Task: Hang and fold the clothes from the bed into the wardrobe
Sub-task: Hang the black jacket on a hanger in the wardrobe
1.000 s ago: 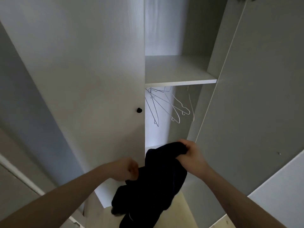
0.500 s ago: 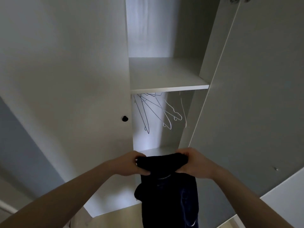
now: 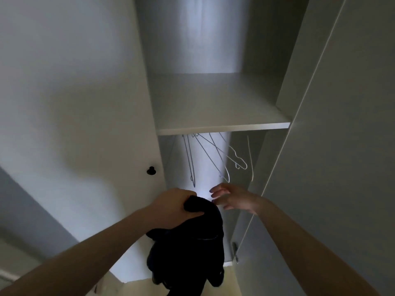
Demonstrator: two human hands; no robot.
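While your left hand [image 3: 174, 207] clenches top of dark garment [image 3: 188, 248], rest of it hangs limp below, in front of wardrobe opening. Your right hand [image 3: 234, 198] released, fingers spread, just beside garment's top, not touching, just below wire hangers [image 3: 213, 159]. Hangers dangle under white shelf [image 3: 218, 103], gaps between them. Opening narrow: left door [image 3: 74, 103] with black knob [image 3: 151, 170] on one side, right door [image 3: 333, 146] swung out on other, hinge [image 3: 235, 251] near your right forearm. Pale floor [image 3: 136, 287] beneath garment.
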